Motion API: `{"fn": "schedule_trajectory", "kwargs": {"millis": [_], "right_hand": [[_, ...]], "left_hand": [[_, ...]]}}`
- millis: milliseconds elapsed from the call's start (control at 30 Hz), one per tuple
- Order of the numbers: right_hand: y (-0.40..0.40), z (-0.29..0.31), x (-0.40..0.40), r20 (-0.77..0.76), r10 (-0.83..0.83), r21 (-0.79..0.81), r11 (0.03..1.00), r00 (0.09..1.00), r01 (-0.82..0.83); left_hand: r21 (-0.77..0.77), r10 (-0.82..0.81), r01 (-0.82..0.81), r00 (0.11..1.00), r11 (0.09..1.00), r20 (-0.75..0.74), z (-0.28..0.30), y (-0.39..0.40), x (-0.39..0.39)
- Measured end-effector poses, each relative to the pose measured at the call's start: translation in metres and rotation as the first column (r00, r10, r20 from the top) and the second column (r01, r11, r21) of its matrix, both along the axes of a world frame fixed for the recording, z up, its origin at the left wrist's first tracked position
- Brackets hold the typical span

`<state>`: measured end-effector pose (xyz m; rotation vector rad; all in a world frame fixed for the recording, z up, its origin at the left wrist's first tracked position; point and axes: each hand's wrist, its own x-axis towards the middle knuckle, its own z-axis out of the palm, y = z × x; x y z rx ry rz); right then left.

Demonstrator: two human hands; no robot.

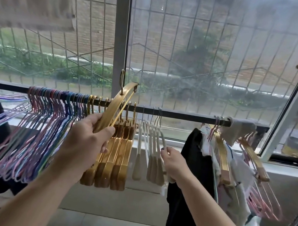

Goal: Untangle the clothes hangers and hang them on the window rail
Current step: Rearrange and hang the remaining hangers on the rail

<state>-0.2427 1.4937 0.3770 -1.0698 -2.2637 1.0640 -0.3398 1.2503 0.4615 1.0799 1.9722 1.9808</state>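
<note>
Left hand [90,139] grips gold hanger [115,106] tilted up-right (hook [122,81] topmost).

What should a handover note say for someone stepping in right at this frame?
Left hand grips one gold hanger, lifted above the window rail, hook not yet on it.
Right hand holds the white hangers hanging on the rail.
Done: coloured wire hangers and gold hangers hang grouped on the rail.
Left: hook on the held hanger; pink hangers among clothes at right look unsorted.
</note>
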Motion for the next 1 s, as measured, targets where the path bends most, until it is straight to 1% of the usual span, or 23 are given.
{"fn": "schedule_trajectory", "kwargs": {"millis": [67, 133, 200, 233, 267, 300, 333, 367, 400, 433, 500, 533, 567, 600, 667, 700, 733, 767, 800, 867, 900, 933, 1000], "right_hand": [[0.001, -0.002, -0.001, -0.012, 0.01, -0.021, 1.0, 1.0, -0.011], [0.003, -0.005, 0.001, -0.021, 0.02, -0.109, 0.994, 1.0, -0.022], [0.005, -0.006, 0.01, 0.03, 0.049, -0.15, 0.988, 0.998, -0.044], [0.005, -0.005, 0.015, 0.053, 0.039, -0.104, 0.994, 0.998, -0.034], [0.006, -0.001, 0.021, 0.041, 0.005, -0.023, 1.0, 0.999, -0.004], [0.002, 0.008, 0.027, -0.021, -0.031, 0.057, 0.998, 0.999, 0.032], [-0.005, 0.019, 0.034, -0.118, -0.044, 0.107, 0.993, 0.992, 0.057], [-0.016, 0.034, 0.042, -0.221, -0.024, 0.102, 0.994, 0.975, 0.048], [-0.029, 0.048, 0.049, -0.318, 0.036, 0.06, 0.998, 0.948, -0.018], [-0.044, 0.062, 0.056, -0.397, 0.13, 0.016, 0.991, 0.909, -0.135], [-0.073, 0.087, 0.067, -0.494, 0.304, -0.04, 0.928, 0.815, -0.371], [-0.081, 0.094, 0.071, -0.532, 0.324, -0.059, 0.907, 0.782, -0.416], [-0.083, 0.098, 0.073, -0.548, 0.275, -0.08, 0.923, 0.79, -0.377], [-0.08, 0.1, 0.076, -0.56, 0.185, -0.11, 0.95, 0.808, -0.294], [-0.066, 0.101, 0.09, -0.564, -0.004, -0.174, 0.978, 0.826, -0.114], [-0.057, 0.099, 0.098, -0.547, -0.067, -0.194, 0.98, 0.835, -0.048], [-0.049, 0.096, 0.108, -0.518, -0.114, -0.212, 0.977, 0.848, 0.002], [-0.045, 0.095, 0.12, -0.481, -0.144, -0.23, 0.973, 0.865, 0.033], [-0.043, 0.092, 0.132, -0.457, -0.168, -0.256, 0.965, 0.873, 0.052], [-0.042, 0.087, 0.15, -0.436, -0.211, -0.313, 0.947, 0.875, 0.073], [-0.043, 0.085, 0.155, -0.416, -0.217, -0.327, 0.942, 0.883, 0.077], [-0.046, 0.084, 0.158, -0.394, -0.211, -0.324, 0.943, 0.894, 0.08], [-0.05, 0.081, 0.161, -0.35, -0.189, -0.255, 0.962, 0.917, 0.101]], "left_hand": [[-0.008, -0.004, 0.004, 1.0, 1.0, 0.0, -0.002, 0.001, -0.001], [0.007, -0.003, 0.003, 1.0, 1.0, 0.02, -0.003, 0.001, 0.001], [0.054, -0.003, -0.002, 0.997, 0.999, 0.082, -0.002, 0.001, 0.004], [0.078, -0.012, 0.003, 0.993, 0.997, 0.12, -0.001, 0.0, 0.007], [0.097, -0.024, 0.008, 0.987, 0.995, 0.158, 0.0, -0.001, 0.009], [0.117, -0.04, 0.018, 0.982, 0.993, 0.186, 0.0, -0.001, 0.013], [0.131, -0.057, 0.032, 0.979, 0.991, 0.194, 0.001, 0.0, 0.018], [0.139, -0.073, 0.048, 0.982, 0.989, 0.177, 0.002, 0.002, 0.027], [0.131, -0.089, 0.071, 0.987, 0.989, 0.137, 0.004, 0.007, 0.038], [0.113, -0.111, 0.1, 0.99, 0.989, 0.089, 0.007, 0.014, 0.052], [0.056, -0.253, 0.252, 0.967, 0.966, 0.028, 0.009, 0.035, 0.081], [0.056, -0.342, 0.34, 0.939, 0.939, 0.045, 0.007, 0.048, 0.093], [0.054, -0.399, 0.396, 0.915, 0.917, 0.065, 0.006, 0.061, 0.103], [0.037, -0.432, 0.431, 0.899, 0.902, 0.067, 0.006, 0.072, 0.109], [-0.045, -0.544, 0.545, 0.839, 0.837, 0.029, 0.003, 0.083, 0.116], [-0.104, -0.61, 0.606, 0.792, 0.789, -0.013, 0.001, 0.083, 0.118], [-0.152, -0.644, 0.63, 0.763, 0.761, -0.056, -0.001, 0.08, 0.118], [-0.193, -0.635, 0.612, 0.767, 0.767, -0.091, -0.003, 0.076, 0.114], [-0.189, -0.581, 0.558, 0.808, 0.808, -0.094, -0.005, 0.073, 0.108], [-0.12, -0.428, 0.425, 0.904, 0.897, 0.008, -0.011, 0.072, 0.088], [-0.12, -0.353, 0.356, 0.935, 0.927, 0.047, -0.014, 0.071, 0.079], [-0.147, -0.287, 0.29, 0.957, 0.946, 0.044, -0.016, 0.071, 0.071], [-0.197, -0.23, 0.233, 0.972, 0.952, 0.042, -0.017, 0.069, 0.058]]}}
